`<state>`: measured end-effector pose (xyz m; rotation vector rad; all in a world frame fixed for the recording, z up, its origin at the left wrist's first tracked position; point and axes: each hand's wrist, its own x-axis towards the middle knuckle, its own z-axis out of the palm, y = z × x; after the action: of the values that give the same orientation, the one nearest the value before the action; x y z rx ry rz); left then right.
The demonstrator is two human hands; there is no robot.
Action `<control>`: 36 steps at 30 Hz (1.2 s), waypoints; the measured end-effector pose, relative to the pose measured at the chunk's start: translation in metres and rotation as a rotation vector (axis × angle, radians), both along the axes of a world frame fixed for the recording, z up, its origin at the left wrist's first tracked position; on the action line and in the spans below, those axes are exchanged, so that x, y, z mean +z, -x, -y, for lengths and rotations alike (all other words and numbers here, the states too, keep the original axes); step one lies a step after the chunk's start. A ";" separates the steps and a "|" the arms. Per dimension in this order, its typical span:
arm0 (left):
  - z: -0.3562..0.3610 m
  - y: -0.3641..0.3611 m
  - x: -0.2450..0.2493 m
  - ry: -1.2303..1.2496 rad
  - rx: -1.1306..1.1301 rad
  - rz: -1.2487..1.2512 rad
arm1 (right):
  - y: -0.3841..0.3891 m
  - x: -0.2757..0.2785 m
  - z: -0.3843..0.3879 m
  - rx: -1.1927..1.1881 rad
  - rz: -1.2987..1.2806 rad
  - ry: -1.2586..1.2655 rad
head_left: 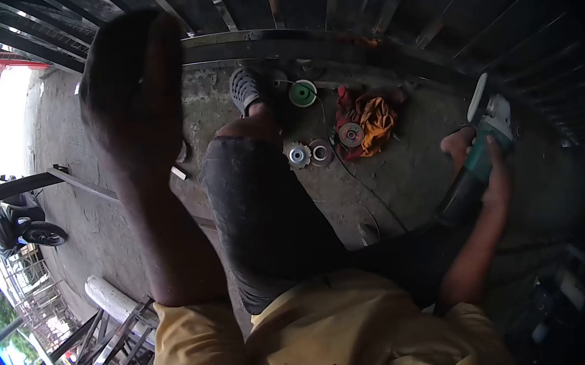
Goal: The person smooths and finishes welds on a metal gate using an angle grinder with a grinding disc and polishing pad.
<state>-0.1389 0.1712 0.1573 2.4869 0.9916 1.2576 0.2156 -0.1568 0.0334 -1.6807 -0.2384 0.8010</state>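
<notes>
My left hand is raised close to the camera at the upper left, dark and blurred; its fingers cannot be made out clearly. On the right side, my right hand is closed around the body of a green and black angle grinder. The grinder has a pale disc at its upper end, turned toward the metal bars. A bare foot shows just left of the grinder. My other foot wears a grey shoe.
On the concrete floor lie a green disc, a toothed metal disc, a round ring, and red and orange cloths with another disc. A cable crosses the floor. Metal bars run ahead; a motorcycle stands left.
</notes>
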 end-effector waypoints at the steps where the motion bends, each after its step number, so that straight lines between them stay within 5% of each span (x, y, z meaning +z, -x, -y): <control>1: -0.008 0.034 -0.018 0.078 0.115 -0.053 | 0.001 -0.002 0.000 0.004 0.029 0.029; 3: -0.049 0.115 -0.121 0.267 0.275 -0.169 | 0.005 -0.014 0.005 -0.101 0.085 0.063; 4: -0.050 0.141 -0.175 0.652 0.436 -0.199 | 0.003 -0.016 0.009 -0.123 0.087 0.100; 7: -0.016 0.198 -0.350 0.944 0.579 -0.539 | 0.002 -0.019 0.015 -0.160 0.019 0.115; 9: 0.016 0.192 -0.392 1.215 0.642 -0.700 | -0.005 -0.024 0.022 -0.180 -0.050 0.131; 15: 0.027 0.176 -0.476 1.149 0.635 -0.779 | 0.001 -0.046 0.005 -0.079 -0.057 0.138; 18: -0.002 0.156 -0.463 1.356 0.762 -0.822 | 0.028 -0.027 -0.047 0.031 0.092 0.144; 19: -0.003 0.182 -0.512 1.201 0.744 -0.831 | 0.030 -0.030 -0.054 0.046 0.064 0.137; 21: -0.017 0.225 -0.558 1.329 0.620 -0.674 | 0.030 -0.032 -0.057 0.022 0.071 0.100; 24: -0.013 0.168 -0.455 1.084 0.656 -0.517 | 0.039 -0.017 -0.065 -0.006 0.072 0.019; 27: -0.042 0.183 -0.431 1.144 0.255 0.190 | 0.041 -0.003 -0.068 0.011 0.104 -0.107; 29: -0.068 0.152 -0.333 0.901 0.157 0.087 | 0.042 0.002 -0.065 0.037 0.154 -0.191; 31: -0.086 0.116 -0.237 0.939 -0.051 0.252 | 0.047 0.013 -0.061 0.040 0.140 -0.232; 33: -0.102 0.065 -0.125 0.797 -0.381 0.235 | 0.052 0.020 -0.053 0.061 0.142 -0.341; 36: -0.080 -0.002 -0.067 1.269 -0.728 0.656 | 0.056 0.020 -0.048 0.116 0.161 -0.471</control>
<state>-0.1373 0.2512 0.0899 1.1135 0.3744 0.6938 0.1591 -0.1086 0.0539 -1.2923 -0.5932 0.6332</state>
